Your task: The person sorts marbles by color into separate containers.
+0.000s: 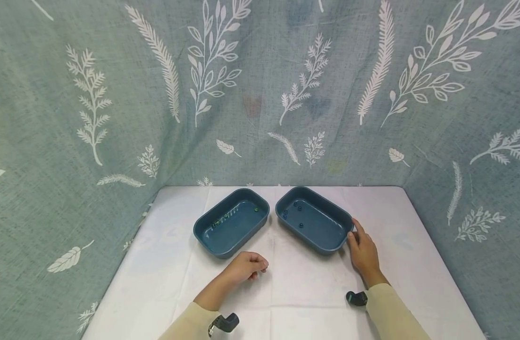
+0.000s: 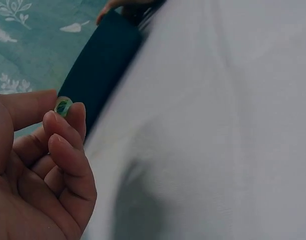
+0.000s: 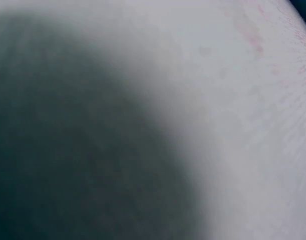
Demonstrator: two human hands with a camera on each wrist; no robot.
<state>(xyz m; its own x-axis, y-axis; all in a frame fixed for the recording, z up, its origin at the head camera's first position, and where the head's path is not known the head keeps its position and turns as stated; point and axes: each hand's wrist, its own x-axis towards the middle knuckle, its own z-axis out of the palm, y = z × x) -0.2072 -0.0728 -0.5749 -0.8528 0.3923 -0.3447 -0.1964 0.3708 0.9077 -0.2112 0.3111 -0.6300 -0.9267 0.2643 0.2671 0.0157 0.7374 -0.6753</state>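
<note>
My left hand (image 1: 243, 267) is over the white cloth, just in front of the left blue tray (image 1: 213, 248). Between thumb and fingertips it pinches a small clear glass marble (image 2: 63, 106) with a green swirl, seen in the left wrist view. Several green marbles (image 1: 226, 215) lie inside the left tray. My right hand (image 1: 364, 252) rests at the near right end of the right blue tray (image 1: 323, 249), fingers relaxed and thumb against its rim. That tray holds several dark blue marbles (image 1: 300, 225). The right wrist view shows mostly blurred cloth and shadow.
Both trays stand angled, side by side with a narrow gap, on a table covered in white cloth (image 1: 302, 293). A leaf-patterned grey-green curtain (image 1: 260, 108) hangs behind the table and along both sides. A wrist camera (image 1: 356, 298) is strapped at the right sleeve.
</note>
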